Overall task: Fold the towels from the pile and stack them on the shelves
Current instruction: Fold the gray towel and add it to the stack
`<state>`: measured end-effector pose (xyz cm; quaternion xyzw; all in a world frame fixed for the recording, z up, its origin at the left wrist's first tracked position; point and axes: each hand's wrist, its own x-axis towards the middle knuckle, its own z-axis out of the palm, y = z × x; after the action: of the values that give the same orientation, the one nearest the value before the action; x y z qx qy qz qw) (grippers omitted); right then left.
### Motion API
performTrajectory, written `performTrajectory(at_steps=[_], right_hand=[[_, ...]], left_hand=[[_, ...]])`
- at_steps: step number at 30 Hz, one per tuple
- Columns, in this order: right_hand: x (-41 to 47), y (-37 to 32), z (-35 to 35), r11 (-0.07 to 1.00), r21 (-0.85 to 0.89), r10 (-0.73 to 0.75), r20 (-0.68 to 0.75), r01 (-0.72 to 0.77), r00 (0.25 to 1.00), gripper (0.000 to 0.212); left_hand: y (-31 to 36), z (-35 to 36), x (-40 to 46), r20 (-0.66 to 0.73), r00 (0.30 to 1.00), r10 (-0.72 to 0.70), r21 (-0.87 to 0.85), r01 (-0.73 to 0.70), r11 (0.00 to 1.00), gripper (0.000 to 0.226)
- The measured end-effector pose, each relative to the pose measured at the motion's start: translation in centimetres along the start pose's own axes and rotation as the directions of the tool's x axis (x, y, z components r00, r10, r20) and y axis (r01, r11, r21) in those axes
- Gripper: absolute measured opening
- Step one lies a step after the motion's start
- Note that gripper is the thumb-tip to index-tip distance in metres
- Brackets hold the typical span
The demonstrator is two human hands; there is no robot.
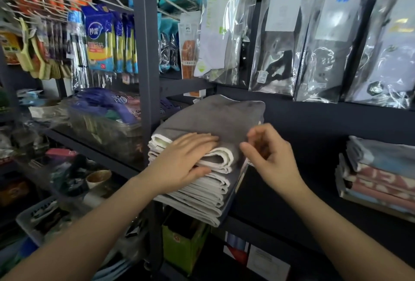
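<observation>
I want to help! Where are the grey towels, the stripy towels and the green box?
grey towels (211, 116), head view, top towel's flat face
stripy towels (381, 179), head view, folded front edges
green box (184, 251), head view, front side

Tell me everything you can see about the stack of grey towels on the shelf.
The stack of grey towels sits on a dark shelf, just right of a metal upright. It holds several folded towels, soft grey cloth with white edging, their folded edges facing the camera. The lower layers lie flat; the top towel is looser, its front edge rolled. The left hand rests flat on the top, thumb against the front. The right hand hovers at the right corner, fingers curled; whether it touches is unclear.
</observation>
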<state>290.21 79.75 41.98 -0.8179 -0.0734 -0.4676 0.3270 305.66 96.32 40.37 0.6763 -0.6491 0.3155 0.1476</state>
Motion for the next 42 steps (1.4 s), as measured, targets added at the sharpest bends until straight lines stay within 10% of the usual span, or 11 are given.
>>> performTrajectory(at_steps=[4, 10, 13, 16, 22, 27, 34, 37, 39, 42], right_hand=[[1.6, 1.5, 0.3, 0.934, -0.211, -0.181, 0.415, 0.287, 0.892, 0.044], [3.1, 1.5, 0.6, 0.956, -0.187, -0.189, 0.198, 0.227, 0.962, 0.029], [2.8, 1.5, -0.7, 0.996, 0.076, 0.014, 0.279, -0.036, 0.96, 0.031], [5.1, 3.2, -1.5, 0.963, 0.134, 0.234, 0.009, -0.233, 0.972, 0.029], [10.0, 9.6, -0.8, 0.631, 0.31, 0.766, -0.105, -0.711, 0.634, 0.009], [12.1, 12.6, -0.4, 0.439, 0.402, 0.877, 0.003, -0.804, 0.48, 0.019], [13.0, 14.9, -0.1, 0.54, 0.469, 0.797, -0.018, -0.698, 0.604, 0.007], [12.3, 15.3, 0.1, 0.581, 0.012, 0.811, -0.091, -0.814, 0.578, 0.041], [11.2, 13.7, 0.0, 0.675, -0.392, 0.615, -0.169, -0.625, 0.77, 0.059], [10.0, 10.1, 0.3, 0.945, -0.286, 0.203, 0.133, -0.159, 0.97, 0.042]], left_hand=[[-1.4, -0.2, -1.3, -0.157, 0.987, -0.039, 0.132, 0.06, 0.989, 0.045], [-2.1, 0.0, -1.3, -0.219, 0.967, -0.134, 0.145, 0.168, 0.975, 0.029], [-1.5, -2.3, -0.8, -0.06, 0.985, -0.16, -0.23, 0.142, 0.963, 0.058], [-2.1, -4.3, 2.6, 0.041, 0.905, -0.423, -0.299, 0.415, 0.859, 0.068], [-6.0, -1.2, 12.6, 0.299, 0.726, -0.619, 0.132, 0.611, 0.781, 0.038], [-8.6, 1.9, 15.3, 0.351, 0.509, -0.786, 0.366, 0.698, 0.615, 0.049], [-9.3, 3.0, 14.6, 0.115, 0.625, -0.772, 0.113, 0.764, 0.636, 0.017], [-8.1, 2.1, 13.9, 0.212, 0.695, -0.687, 0.107, 0.682, 0.724, 0.045], [-6.2, 0.7, 13.0, 0.261, 0.782, -0.566, 0.074, 0.568, 0.82, 0.06], [-2.3, -1.1, 10.9, 0.452, 0.759, -0.468, 0.005, 0.523, 0.852, 0.08]])
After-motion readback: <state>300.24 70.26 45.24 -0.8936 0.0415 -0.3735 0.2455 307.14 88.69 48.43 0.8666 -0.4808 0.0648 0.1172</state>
